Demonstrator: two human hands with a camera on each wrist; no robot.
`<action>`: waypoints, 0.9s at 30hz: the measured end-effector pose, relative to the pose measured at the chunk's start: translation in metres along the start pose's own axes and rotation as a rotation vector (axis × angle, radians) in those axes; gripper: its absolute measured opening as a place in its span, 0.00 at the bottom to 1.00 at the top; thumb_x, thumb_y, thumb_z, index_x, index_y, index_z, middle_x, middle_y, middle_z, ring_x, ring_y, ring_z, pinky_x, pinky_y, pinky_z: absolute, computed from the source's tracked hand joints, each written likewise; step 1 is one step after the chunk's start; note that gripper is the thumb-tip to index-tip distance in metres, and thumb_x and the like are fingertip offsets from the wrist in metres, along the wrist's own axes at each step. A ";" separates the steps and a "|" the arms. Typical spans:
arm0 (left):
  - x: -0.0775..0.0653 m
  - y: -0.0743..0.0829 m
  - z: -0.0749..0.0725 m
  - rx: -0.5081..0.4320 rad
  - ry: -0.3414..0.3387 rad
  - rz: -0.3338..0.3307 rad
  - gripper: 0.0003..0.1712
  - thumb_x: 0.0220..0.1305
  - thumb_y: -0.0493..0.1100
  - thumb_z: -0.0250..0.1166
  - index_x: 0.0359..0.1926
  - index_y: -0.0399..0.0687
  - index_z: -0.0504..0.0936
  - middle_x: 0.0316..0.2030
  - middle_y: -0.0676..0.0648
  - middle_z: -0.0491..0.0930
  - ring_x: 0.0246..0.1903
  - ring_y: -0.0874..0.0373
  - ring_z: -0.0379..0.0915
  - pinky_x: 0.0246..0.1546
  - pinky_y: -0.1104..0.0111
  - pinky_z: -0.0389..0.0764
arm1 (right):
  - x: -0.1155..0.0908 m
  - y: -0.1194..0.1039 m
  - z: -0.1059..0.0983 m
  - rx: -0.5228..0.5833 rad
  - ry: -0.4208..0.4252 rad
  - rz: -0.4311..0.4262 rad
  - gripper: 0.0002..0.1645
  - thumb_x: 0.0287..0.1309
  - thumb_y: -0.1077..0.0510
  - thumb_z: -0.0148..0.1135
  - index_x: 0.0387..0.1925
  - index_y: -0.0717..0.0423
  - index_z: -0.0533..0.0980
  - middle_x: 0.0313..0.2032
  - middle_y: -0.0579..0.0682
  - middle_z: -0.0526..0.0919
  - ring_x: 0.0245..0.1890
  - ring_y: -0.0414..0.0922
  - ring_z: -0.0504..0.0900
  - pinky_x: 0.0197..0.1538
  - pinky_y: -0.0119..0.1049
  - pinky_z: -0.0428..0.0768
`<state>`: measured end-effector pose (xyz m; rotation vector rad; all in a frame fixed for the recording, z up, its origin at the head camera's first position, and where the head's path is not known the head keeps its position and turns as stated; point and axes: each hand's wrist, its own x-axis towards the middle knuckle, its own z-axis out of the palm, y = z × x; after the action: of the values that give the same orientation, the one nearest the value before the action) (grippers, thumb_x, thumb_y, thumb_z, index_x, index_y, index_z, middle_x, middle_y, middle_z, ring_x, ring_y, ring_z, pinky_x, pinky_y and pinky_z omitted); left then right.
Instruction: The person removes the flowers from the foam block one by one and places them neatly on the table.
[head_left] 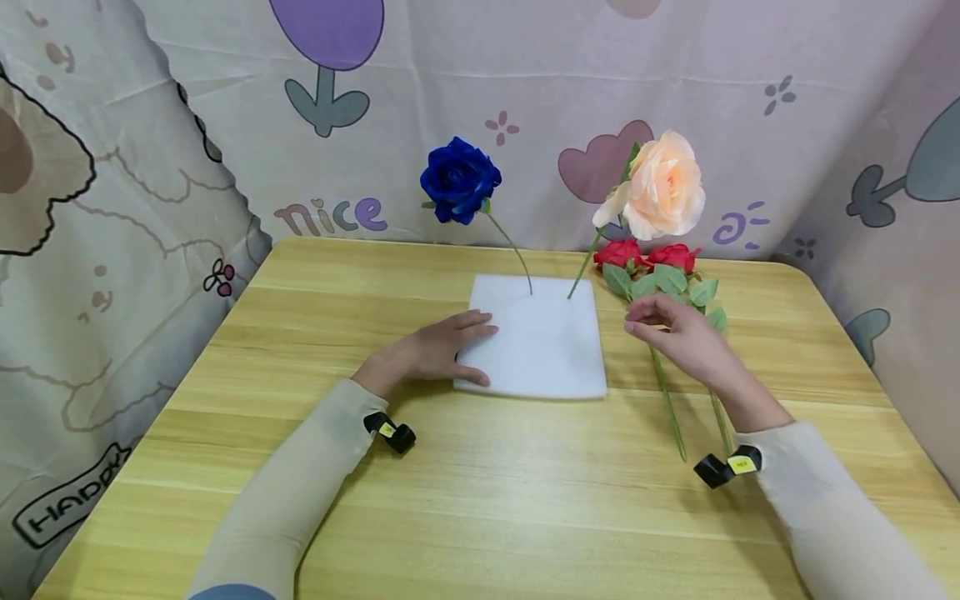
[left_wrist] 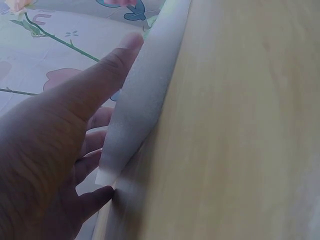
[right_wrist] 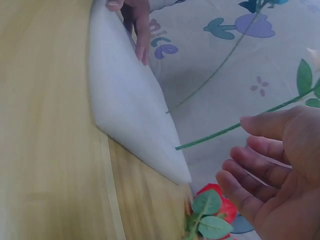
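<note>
A white foam block (head_left: 540, 342) lies on the table, with two artificial roses standing in its far part. The blue rose (head_left: 461, 181) leans left and the peach rose (head_left: 664, 185) leans right. My left hand (head_left: 442, 346) rests on the block's left side, fingers spread over the top and thumb near its front corner. To the right of the block, my right hand (head_left: 686, 337) hovers above the red roses' stems with loosely bent fingers and holds nothing. In the right wrist view its fingers (right_wrist: 257, 167) appear near the peach rose's green stem (right_wrist: 215, 135).
Two red roses (head_left: 672, 257) with green leaves lie on the right of the wooden table (head_left: 480, 500), stems toward the front. A patterned cloth (head_left: 465, 67) hangs behind the table and along its sides. Both wrists carry small black cameras (head_left: 727, 467).
</note>
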<state>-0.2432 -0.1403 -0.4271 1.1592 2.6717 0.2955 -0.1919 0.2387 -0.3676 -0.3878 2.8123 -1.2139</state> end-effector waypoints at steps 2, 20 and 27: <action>0.000 0.000 0.000 -0.001 -0.002 -0.003 0.55 0.57 0.74 0.60 0.75 0.49 0.57 0.75 0.45 0.49 0.74 0.49 0.43 0.72 0.59 0.51 | 0.006 -0.001 0.003 0.021 0.016 -0.004 0.22 0.68 0.48 0.59 0.53 0.60 0.73 0.47 0.55 0.81 0.49 0.51 0.78 0.47 0.35 0.77; 0.002 0.003 -0.002 -0.005 -0.012 -0.020 0.55 0.56 0.75 0.60 0.76 0.50 0.57 0.75 0.45 0.49 0.74 0.50 0.42 0.72 0.60 0.51 | 0.057 0.004 0.037 0.244 0.122 0.018 0.29 0.65 0.58 0.63 0.63 0.65 0.68 0.56 0.65 0.75 0.57 0.55 0.74 0.60 0.49 0.73; 0.000 0.003 -0.002 -0.002 -0.006 -0.015 0.55 0.57 0.74 0.60 0.75 0.49 0.57 0.75 0.45 0.49 0.74 0.49 0.43 0.72 0.59 0.52 | 0.075 0.007 0.051 0.306 0.198 0.031 0.29 0.64 0.61 0.64 0.63 0.67 0.68 0.57 0.65 0.75 0.59 0.55 0.74 0.62 0.48 0.72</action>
<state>-0.2420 -0.1387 -0.4247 1.1371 2.6731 0.2922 -0.2582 0.1887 -0.4043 -0.2155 2.7049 -1.7284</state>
